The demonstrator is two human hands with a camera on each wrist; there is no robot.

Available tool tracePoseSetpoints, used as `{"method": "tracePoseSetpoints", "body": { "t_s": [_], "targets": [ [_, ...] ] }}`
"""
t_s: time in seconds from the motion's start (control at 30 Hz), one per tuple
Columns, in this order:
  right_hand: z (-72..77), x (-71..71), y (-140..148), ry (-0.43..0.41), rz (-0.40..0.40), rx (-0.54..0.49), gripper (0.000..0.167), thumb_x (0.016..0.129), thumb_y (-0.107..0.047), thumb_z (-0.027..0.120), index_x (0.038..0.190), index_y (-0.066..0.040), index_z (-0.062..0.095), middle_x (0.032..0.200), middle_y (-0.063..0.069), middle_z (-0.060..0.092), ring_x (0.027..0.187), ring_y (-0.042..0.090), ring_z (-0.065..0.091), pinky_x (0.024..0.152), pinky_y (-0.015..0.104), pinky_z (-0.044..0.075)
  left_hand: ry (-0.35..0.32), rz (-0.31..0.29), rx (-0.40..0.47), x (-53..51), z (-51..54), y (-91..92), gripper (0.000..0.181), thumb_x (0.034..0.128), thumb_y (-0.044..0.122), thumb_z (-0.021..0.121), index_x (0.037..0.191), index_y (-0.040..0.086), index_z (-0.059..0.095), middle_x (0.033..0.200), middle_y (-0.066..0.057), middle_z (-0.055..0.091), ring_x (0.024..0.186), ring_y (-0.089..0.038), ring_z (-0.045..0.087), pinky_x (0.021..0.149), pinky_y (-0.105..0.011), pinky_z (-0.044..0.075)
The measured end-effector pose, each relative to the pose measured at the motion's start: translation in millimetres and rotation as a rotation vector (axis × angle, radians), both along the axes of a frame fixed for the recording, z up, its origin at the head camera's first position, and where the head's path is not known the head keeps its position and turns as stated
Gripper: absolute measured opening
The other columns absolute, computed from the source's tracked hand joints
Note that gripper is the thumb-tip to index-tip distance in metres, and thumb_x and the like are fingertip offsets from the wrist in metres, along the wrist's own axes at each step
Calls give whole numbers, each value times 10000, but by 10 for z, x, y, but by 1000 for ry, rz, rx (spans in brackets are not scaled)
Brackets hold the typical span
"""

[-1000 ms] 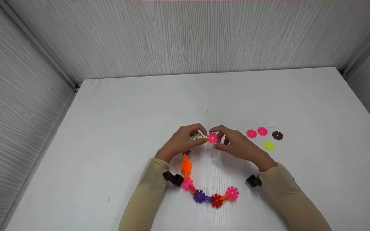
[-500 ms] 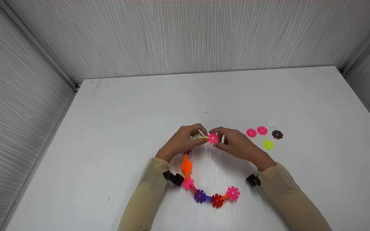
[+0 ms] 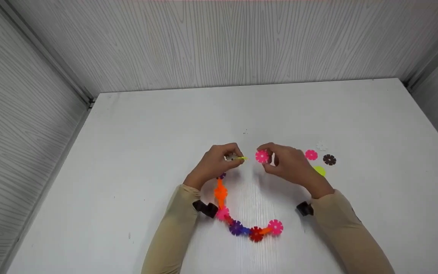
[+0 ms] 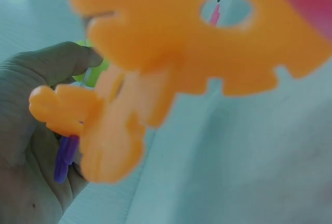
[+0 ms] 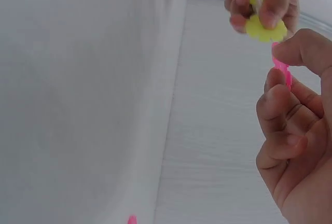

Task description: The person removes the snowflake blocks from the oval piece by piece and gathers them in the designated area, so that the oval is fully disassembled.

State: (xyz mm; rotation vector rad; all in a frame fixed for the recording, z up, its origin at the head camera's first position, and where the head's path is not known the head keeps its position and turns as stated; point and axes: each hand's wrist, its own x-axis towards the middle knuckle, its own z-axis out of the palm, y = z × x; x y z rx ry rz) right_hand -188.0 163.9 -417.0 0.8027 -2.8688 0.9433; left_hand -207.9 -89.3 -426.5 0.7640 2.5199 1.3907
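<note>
My left hand (image 3: 217, 161) pinches a yellow notched building disc (image 3: 243, 158) at the end of a linked chain of discs. A pale disc (image 3: 231, 156) shows within that hand's curl. The chain runs down beside my left wrist through an orange disc (image 3: 221, 192), a purple disc (image 3: 236, 227) and a red disc (image 3: 256, 234) to a pink end disc (image 3: 275, 227). My right hand (image 3: 289, 163) pinches a separate pink notched disc (image 3: 262, 156) between thumb and fingers. A small gap parts it from the yellow disc in the head view. Orange discs fill much of the left wrist view.
Loose discs lie right of my right hand: a pink one (image 3: 311, 155), a white one (image 3: 321, 146), a dark brown one (image 3: 329, 159) and a yellow one (image 3: 319, 170), partly covered. The white table (image 3: 158, 125) meets panel walls (image 3: 219, 45) at the back and sides.
My right hand has drawn right and slightly up with the pink disc, which earlier met the yellow disc. It now covers one loose pink disc. The left hand has shifted slightly up.
</note>
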Motion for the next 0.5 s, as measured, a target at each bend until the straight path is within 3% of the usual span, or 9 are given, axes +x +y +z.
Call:
{"method": "tracePoseSetpoints", "body": {
  "t_s": [0.1,0.2,0.5],
  "targets": [
    [33,-65,204,9,-103,-44,386,871,-113,675,1245,-99,579,877,68,637,671,132,521,546,226,405,-17,115,37,-25,8,-164,79,901,178,661,909,100,671,896,-34,700,782,-140,559,691,-248,476],
    [75,-118,386,-18,-156,-113,383,884,-67,654,1255,-79,558,912,94,612,698,159,534,556,209,406,-65,203,75,-47,6,-298,64,893,152,669,922,96,664,884,-45,700,754,-152,562,662,-245,479],
    [110,-181,596,-123,-196,-155,407,909,-108,642,1303,-108,541,971,93,575,778,196,541,598,182,451,-91,183,2,-77,-8,-327,122,908,246,653,993,159,655,938,-25,636,827,-179,492,698,-260,434]
  ]
}}
